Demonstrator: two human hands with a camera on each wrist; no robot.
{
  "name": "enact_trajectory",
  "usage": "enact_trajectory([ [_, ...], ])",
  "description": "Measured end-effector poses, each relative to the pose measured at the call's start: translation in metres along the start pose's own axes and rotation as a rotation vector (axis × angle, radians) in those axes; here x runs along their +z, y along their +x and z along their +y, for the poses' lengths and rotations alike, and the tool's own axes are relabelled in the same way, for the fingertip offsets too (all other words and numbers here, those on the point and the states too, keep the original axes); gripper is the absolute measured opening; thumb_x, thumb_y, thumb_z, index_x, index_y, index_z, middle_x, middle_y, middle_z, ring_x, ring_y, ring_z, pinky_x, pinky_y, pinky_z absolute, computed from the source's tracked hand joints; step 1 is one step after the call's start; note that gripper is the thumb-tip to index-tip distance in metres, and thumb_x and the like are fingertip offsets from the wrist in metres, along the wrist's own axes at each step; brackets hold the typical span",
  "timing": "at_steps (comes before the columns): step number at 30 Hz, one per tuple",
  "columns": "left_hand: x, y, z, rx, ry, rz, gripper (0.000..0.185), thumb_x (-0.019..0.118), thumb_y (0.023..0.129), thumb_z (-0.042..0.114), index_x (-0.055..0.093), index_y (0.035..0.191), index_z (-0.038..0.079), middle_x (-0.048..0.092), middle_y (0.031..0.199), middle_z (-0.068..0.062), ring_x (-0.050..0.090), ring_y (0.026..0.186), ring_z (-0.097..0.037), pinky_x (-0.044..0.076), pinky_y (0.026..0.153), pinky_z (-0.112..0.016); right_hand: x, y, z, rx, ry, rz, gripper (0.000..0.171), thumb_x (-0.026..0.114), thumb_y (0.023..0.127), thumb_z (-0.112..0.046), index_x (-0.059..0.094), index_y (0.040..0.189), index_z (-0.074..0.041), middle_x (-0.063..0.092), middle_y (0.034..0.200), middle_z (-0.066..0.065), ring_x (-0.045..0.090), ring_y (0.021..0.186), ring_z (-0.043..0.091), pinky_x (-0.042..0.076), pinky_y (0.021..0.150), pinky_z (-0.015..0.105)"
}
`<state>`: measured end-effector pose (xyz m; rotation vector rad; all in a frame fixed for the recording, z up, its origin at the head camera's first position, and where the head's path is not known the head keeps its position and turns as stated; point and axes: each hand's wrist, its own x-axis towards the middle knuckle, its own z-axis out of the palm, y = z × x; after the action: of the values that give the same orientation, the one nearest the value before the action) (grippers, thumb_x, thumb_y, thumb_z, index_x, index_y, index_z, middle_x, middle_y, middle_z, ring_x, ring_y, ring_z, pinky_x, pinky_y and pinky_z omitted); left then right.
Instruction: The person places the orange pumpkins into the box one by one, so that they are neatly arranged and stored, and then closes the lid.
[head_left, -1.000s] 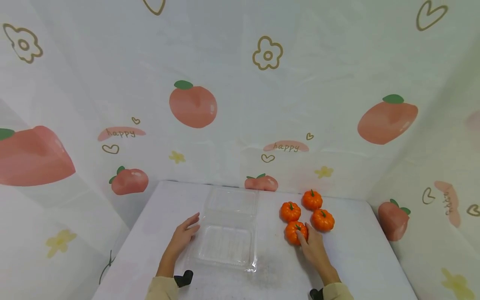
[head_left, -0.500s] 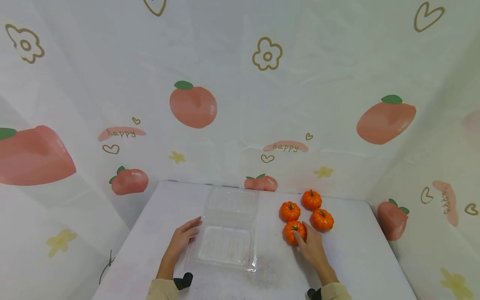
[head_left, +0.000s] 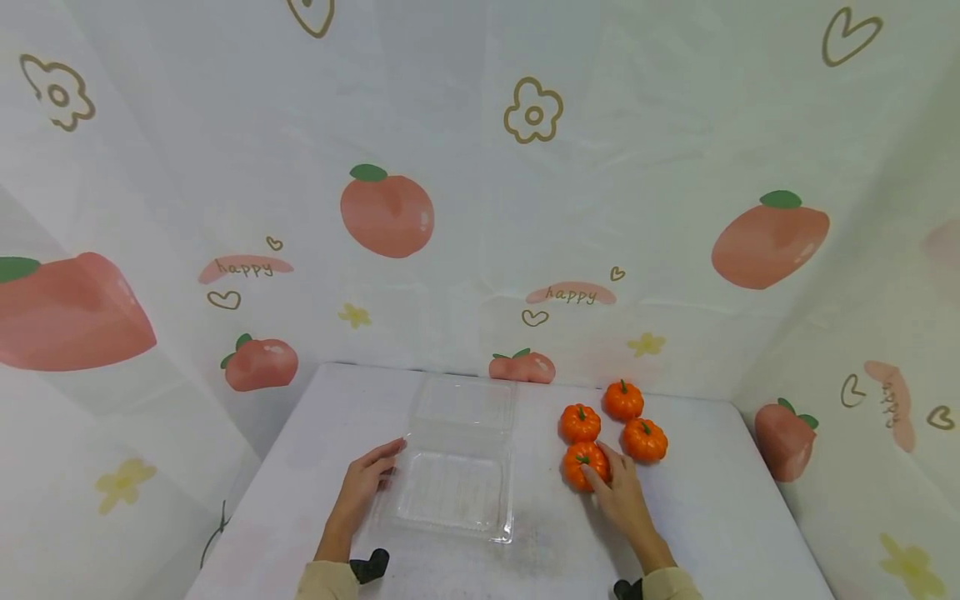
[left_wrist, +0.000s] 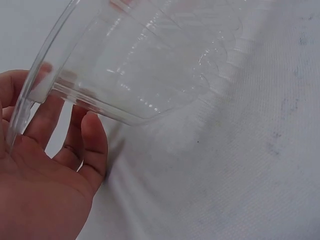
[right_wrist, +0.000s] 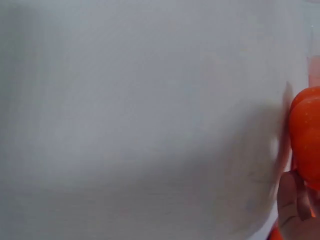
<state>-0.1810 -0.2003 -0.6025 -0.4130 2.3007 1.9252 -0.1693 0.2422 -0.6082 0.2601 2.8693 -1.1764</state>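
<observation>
The person's right hand (head_left: 619,492) grasps the front pumpkin (head_left: 579,468), with the thumb on the near side and the other fingers at the right side. This pumpkin is to the right of the clear container (head_left: 450,527), well apart from it; whether its base touches the table (head_left: 547,550) cannot be told. The left hand (head_left: 362,482) holds the container at its left rim, and in the left wrist view its bent fingers are seen below the edge.

For a good grip, the right fingers should press evenly on the ribs, because the round surface looks smooth and may turn. The left pumpkin (head_left: 580,424) is just behind and the right pumpkin (head_left: 644,440) is near the knuckles, so it is wise to move the wrist little sideways. The back pumpkin (head_left: 623,401) is farther away. The left hand had better hold only lightly: the plastic seems thin, and a strong pinch could bend the rim or shift the lid (head_left: 465,404), which lies folded back.
</observation>
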Motion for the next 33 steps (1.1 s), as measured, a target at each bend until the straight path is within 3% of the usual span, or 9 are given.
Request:
enact_trajectory([
  [6,-0.001,0.0,-0.001,-0.016,-0.031,0.004,0.038,0.056,0.101,0.014,0.066,0.137,0.017,0.065,0.142,-0.003,0.063,0.094,-0.012,0.052,0.075,-0.022,-0.005,0.003,-0.011,-0.031,0.062,0.019,0.076,0.063,0.1,-0.042,0.032,0.155,0.0,0.04,0.148,0.027,0.045,0.132,0.042,0.041,0.113,0.061],
  [11,-0.002,0.001,-0.002,-0.024,-0.089,-0.019,0.04,0.057,0.101,0.013,0.064,0.139,0.015,0.063,0.145,-0.004,0.062,0.095,-0.013,0.052,0.076,-0.022,-0.008,0.006,-0.02,-0.073,0.073,0.04,0.073,0.066,0.098,-0.042,0.039,0.153,-0.001,0.046,0.145,0.025,0.052,0.12,0.033,0.051,0.102,0.05],
  [16,0.0,0.005,-0.006,-0.035,-0.213,-0.057,0.046,0.059,0.096,0.003,0.061,0.141,0.008,0.062,0.146,-0.002,0.059,0.108,-0.015,0.051,0.081,-0.022,-0.013,0.009,-0.029,-0.107,0.117,0.051,0.069,0.068,0.098,-0.038,0.043,0.152,-0.004,0.052,0.144,0.021,0.056,0.115,0.03,0.054,0.095,0.039],
  [21,0.003,0.008,-0.013,-0.042,-0.367,-0.074,0.05,0.06,0.092,-0.004,0.058,0.142,-0.001,0.07,0.134,0.006,0.058,0.114,-0.009,0.051,0.082,-0.021,-0.018,0.01,-0.037,-0.159,0.156,0.063,0.067,0.071,0.096,-0.038,0.047,0.151,-0.008,0.057,0.141,0.016,0.056,0.105,0.025,0.051,0.08,0.022],
  [27,0.005,0.006,-0.018,-0.036,-0.423,-0.1,0.051,0.061,0.094,-0.002,0.055,0.144,-0.002,0.07,0.131,0.012,0.061,0.113,0.006,0.051,0.086,-0.018,-0.018,0.012,-0.047,-0.196,0.173,0.075,0.066,0.072,0.094,-0.039,0.05,0.15,-0.012,0.058,0.138,0.016,0.057,0.105,0.025,0.052,0.08,0.022],
  [33,0.005,0.005,-0.021,-0.012,-0.439,-0.119,0.05,0.061,0.095,0.0,0.054,0.144,-0.003,0.07,0.129,0.014,0.061,0.113,0.006,0.052,0.084,-0.018,-0.018,0.013,-0.059,-0.179,0.193,0.061,0.072,0.071,0.096,-0.04,0.042,0.155,-0.011,0.053,0.148,0.015,0.058,0.113,0.027,0.054,0.086,0.025],
])
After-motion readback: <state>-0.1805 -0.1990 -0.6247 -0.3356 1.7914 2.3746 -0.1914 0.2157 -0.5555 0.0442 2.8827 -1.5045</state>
